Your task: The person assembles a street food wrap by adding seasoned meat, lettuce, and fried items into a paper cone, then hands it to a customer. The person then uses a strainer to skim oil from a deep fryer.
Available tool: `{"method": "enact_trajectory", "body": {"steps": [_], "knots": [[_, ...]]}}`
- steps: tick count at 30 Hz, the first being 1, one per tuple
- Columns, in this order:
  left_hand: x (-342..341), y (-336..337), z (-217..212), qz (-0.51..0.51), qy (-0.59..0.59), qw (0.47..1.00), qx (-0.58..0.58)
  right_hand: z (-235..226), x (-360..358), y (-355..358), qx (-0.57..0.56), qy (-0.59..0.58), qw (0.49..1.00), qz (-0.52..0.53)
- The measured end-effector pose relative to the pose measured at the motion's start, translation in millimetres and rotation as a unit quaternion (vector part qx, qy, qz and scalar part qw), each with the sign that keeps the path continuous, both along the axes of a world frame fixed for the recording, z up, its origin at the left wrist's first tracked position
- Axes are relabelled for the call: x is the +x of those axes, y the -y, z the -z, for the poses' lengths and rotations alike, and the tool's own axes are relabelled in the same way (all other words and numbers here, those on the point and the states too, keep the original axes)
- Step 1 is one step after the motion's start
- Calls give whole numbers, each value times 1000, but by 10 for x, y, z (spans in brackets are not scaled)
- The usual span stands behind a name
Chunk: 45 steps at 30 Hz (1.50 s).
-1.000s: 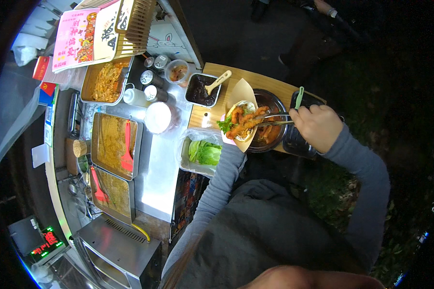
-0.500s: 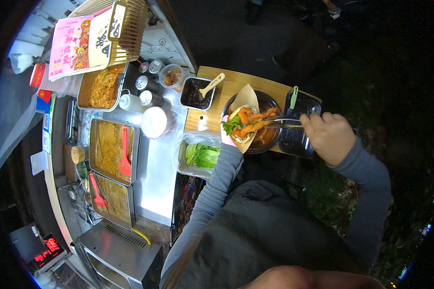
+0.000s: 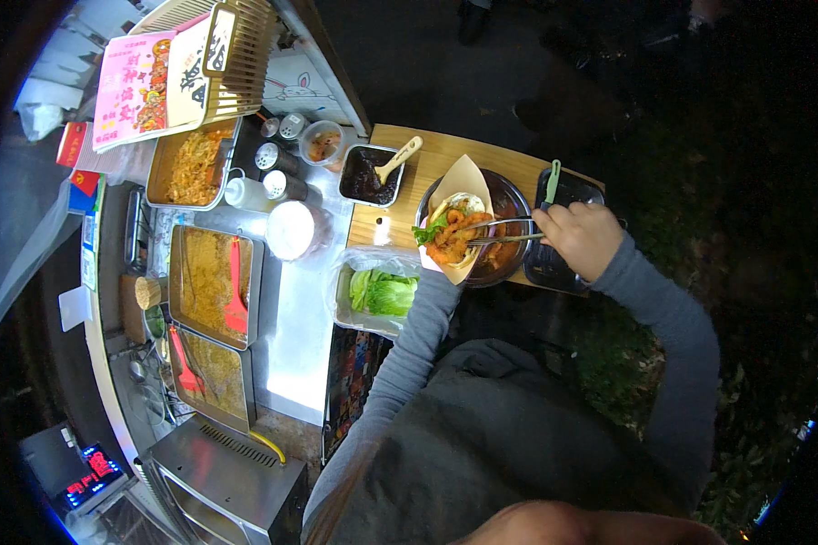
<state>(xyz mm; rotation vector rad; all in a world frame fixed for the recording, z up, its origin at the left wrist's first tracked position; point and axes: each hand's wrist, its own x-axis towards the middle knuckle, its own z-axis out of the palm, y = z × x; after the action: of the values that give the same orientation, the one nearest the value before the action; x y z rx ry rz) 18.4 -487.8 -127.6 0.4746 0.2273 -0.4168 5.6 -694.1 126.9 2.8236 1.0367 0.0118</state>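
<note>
At the wooden board, my left hand is hidden under a wrap in a paper sleeve [image 3: 468, 182]; its grey cuff [image 3: 438, 295] ends right at the paper, which it holds above a round bowl [image 3: 518, 195]. Green lettuce [image 3: 425, 233] and orange-brown fried strips [image 3: 454, 241] fill the open top of the wrap. My right hand [image 3: 582, 238] is closed around metal tongs [image 3: 513, 240], whose tips rest among the fried strips. Beneath the wrap, the bowl holds reddish-brown food, partly covered.
A dark container with a green-handled tool [image 3: 554, 180] lies at the board's right end. Left of the bowl are a dark sauce tray [image 3: 359, 182] with a wooden spoon and a lettuce tub [image 3: 382, 292]. Shakers [image 3: 284, 185], a white tub [image 3: 293, 231] and food trays [image 3: 214, 282] line the steel counter.
My right hand and the tongs have moved left toward the wrap. The fried strips, which stuck out to the right, now lie bunched in the wrap's opening. My left arm barely shifted.
</note>
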Motion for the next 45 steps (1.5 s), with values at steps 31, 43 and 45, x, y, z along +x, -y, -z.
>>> {"method": "enact_trajectory", "body": {"steps": [31, 43, 45], "knots": [[-66, -570, -290, -76, 41, 994, -67, 304, -116, 246, -60, -5, 997, 55], [-329, -850, -389, -103, -73, 932, -339, 1535, 508, 304, -90, -46, 990, -100], [-321, -846, -262, -85, -47, 935, -342, 1398, 477, 359, -100, -32, 989, -101]]}}
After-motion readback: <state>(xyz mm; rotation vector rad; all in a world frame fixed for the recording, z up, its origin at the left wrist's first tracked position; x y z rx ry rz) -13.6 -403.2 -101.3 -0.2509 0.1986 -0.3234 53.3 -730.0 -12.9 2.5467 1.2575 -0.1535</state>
